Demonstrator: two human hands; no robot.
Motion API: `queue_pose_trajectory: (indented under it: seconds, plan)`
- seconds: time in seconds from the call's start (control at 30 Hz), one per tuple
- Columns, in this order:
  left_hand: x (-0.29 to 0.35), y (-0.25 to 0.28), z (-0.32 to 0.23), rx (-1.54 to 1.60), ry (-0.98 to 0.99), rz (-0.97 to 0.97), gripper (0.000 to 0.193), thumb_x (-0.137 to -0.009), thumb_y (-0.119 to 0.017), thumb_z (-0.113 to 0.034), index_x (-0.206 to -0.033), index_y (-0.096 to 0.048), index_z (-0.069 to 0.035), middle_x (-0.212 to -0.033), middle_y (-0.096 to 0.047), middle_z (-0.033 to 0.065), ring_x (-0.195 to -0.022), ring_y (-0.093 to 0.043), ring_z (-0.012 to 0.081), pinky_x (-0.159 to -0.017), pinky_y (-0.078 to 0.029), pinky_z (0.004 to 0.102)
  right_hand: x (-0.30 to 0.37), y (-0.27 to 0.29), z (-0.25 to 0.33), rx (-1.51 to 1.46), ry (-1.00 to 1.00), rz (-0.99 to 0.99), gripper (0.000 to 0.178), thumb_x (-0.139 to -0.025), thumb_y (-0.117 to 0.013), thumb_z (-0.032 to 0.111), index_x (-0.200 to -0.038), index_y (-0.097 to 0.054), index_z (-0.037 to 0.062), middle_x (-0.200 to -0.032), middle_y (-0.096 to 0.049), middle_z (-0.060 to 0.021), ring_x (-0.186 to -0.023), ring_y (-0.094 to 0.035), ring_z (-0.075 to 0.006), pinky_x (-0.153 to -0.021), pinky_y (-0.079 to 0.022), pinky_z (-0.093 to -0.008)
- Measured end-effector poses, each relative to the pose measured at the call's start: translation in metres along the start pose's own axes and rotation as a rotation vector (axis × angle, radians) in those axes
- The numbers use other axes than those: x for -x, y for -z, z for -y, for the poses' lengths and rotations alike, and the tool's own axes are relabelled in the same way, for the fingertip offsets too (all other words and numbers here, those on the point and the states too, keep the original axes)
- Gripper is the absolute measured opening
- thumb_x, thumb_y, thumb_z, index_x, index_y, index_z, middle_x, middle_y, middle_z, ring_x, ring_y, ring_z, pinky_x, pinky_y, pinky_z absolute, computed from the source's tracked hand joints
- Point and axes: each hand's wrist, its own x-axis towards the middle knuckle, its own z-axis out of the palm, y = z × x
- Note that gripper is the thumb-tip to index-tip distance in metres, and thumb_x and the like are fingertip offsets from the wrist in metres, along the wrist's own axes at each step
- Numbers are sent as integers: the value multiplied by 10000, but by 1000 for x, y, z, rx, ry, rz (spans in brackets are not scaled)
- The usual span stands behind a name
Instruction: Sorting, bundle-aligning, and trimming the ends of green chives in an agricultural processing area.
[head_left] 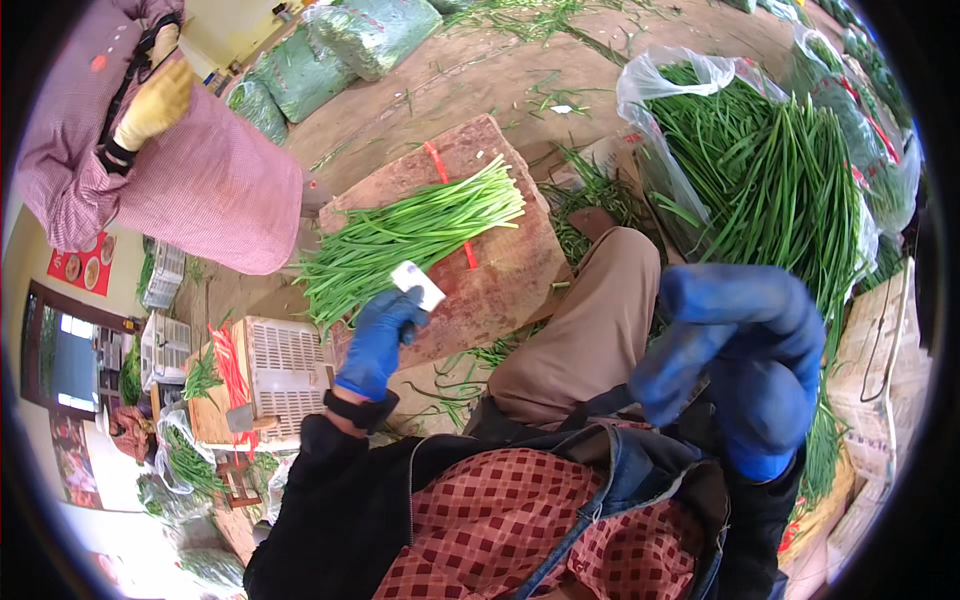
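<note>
A bundle of garlic chives (420, 225) lies across a worn reddish-brown board (500, 290), over a red strap (470, 255) whose ends show on both sides. My left hand (377, 335), in a blue glove, is closed on a small white card-like piece (417, 285) at the bundle's near edge. Close to the camera, my right hand (745, 360) is raised in a blue glove. Its thumb and a finger stand apart, the other fingers look curled, and nothing shows between them.
A clear plastic bag (690, 75) full of chives stands at right. Red straps (230, 370) and a small cleaver (245, 418) lie by a white crate (290, 365) at left. Another person's yellow-gloved hand (155, 105) shows at upper left. Wrapped bales (370, 35) line the back.
</note>
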Motion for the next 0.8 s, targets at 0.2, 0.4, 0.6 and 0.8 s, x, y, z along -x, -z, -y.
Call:
queue_pose_trajectory:
  seconds: [0.2, 0.4, 0.6, 0.8]
  plan:
    - [-22, -41, 39, -76, 67, 165, 270, -885, -611, -267, -979, -640, -16, -777, -675, 33, -494, -459, 55, -475, -346, 204, -14, 0, 28, -154, 488, 361, 697, -875, -620, 227, -1357, -257, -122, -806, -655, -216, -649, -670, -218, -572, -575, -299]
    - [-27, 5, 61, -68, 81, 13, 502, -860, -634, -293, -1215, -489, 30, -874, -693, 70, -543, -508, 87, -512, -398, 220, -27, 0, 31, -158, 477, 484, 668, -875, -610, 195, -1356, -267, -117, -825, -654, -209, -676, -673, -221, -595, -576, -306]
    - [4, 1, 65, -41, -39, -48, 415, -881, -613, -221, -1221, -501, -13, -884, -673, 65, -597, -521, 97, -559, -425, 230, -22, 11, 30, -91, 448, 440, 640, -875, -599, 162, -1355, -277, -112, -844, -653, -203, -703, -675, -223, -617, -578, -313]
    - [34, -37, 43, -147, -205, 73, 347, -880, -600, -70, -1219, -534, -37, -844, -649, 41, -627, -543, 57, -579, -454, 202, -19, 25, 25, -11, 356, 330, 614, -875, -589, 130, -1354, -286, -108, -863, -653, -196, -730, -677, -226, -640, -580, -319]
